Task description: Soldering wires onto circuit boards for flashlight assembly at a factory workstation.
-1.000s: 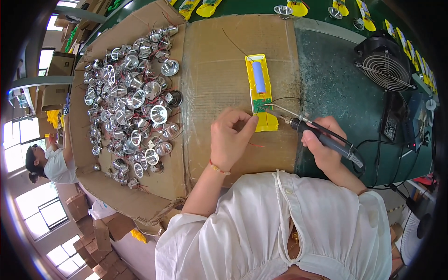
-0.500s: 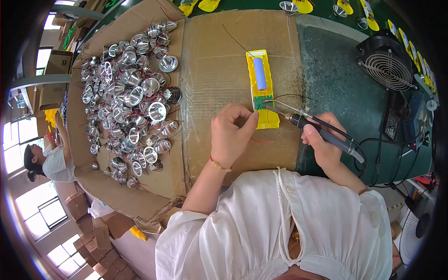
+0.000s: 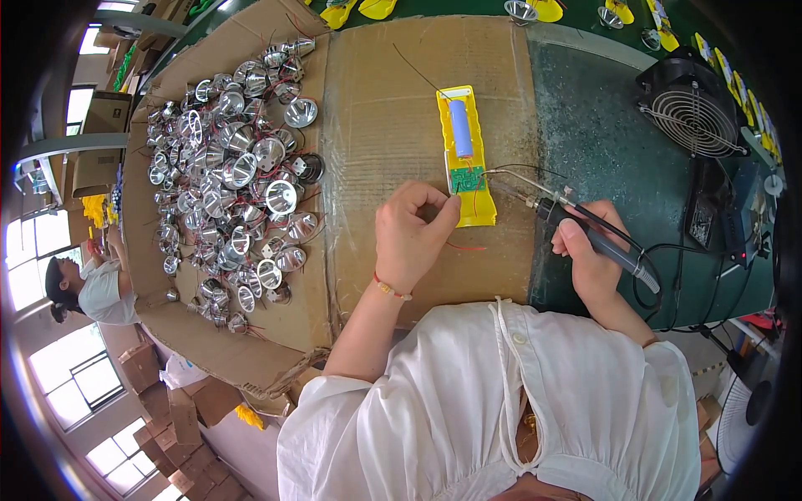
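Note:
A yellow plastic housing (image 3: 478,213) lies on the cardboard in front of me, with a blue-purple cylindrical battery cell (image 3: 460,129) and a small green circuit board (image 3: 465,179) in it. My left hand (image 3: 413,232) is closed at the board's lower left, thumb and forefinger pinching a thin wire whose end is mostly hidden. A red wire (image 3: 468,247) pokes out beneath that hand. My right hand (image 3: 591,259) grips a soldering iron (image 3: 589,237) with a thin curved metal feed tube. The tube's end is close to the board's right edge; the iron's tip is apart from the board.
A cardboard box (image 3: 225,355) at left holds many silver reflector cups (image 3: 238,171) with red wires. At right are a black fan (image 3: 692,117) with a wire guard and dark cables. More yellow housings (image 3: 378,8) line the far edge. A person (image 3: 92,284) works beyond the box.
The soldering iron has drawn back to the right, its tip leaving the board. The housing has shifted slightly left and away from me. My left hand keeps its pinch nearly in place.

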Demonstrator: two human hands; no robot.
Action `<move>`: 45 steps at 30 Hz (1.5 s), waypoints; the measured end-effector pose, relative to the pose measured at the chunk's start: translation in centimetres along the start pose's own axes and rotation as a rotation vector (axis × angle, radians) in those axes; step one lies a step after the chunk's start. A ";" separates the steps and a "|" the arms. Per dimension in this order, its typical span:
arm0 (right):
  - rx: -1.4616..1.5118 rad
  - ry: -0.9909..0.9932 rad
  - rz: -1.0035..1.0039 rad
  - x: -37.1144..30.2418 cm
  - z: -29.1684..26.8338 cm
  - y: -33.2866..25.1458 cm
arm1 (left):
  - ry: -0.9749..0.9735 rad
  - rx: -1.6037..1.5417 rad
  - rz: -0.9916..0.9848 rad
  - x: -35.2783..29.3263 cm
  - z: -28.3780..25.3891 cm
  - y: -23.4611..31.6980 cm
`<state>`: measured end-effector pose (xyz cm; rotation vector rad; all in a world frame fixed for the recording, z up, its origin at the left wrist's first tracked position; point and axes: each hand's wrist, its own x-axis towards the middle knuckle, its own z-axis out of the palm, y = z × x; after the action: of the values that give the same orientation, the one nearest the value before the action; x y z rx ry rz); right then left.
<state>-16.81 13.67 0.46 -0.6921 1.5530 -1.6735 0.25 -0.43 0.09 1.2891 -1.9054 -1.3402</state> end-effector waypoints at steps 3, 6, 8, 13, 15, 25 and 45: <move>-0.001 -0.009 -0.001 -0.1 -0.2 0.0 | 0.016 0.037 0.011 -0.3 -0.1 0.2; -0.010 0.022 -0.010 -0.2 -0.6 -0.1 | 0.065 -0.148 0.107 -0.7 -0.9 0.1; -0.001 0.024 -0.020 -0.3 -1.0 0.0 | -0.126 0.169 0.459 -0.9 -2.4 0.9; -0.006 0.013 -0.011 -0.3 -0.5 -0.1 | -0.068 0.394 0.624 -1.5 -0.8 0.8; -0.015 0.020 -0.009 -0.4 -0.4 -0.2 | -0.033 0.328 0.526 -1.3 -0.8 0.5; -0.125 -0.040 -0.068 -0.3 0.2 0.0 | 0.095 0.156 0.213 -0.1 0.7 0.4; -0.005 0.078 -0.069 -0.1 -0.9 0.4 | 0.090 0.117 0.125 0.2 0.8 0.6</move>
<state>-17.43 14.24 0.01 -0.6975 1.6046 -1.7671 -0.74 -0.23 0.23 1.2417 -1.9914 -1.1047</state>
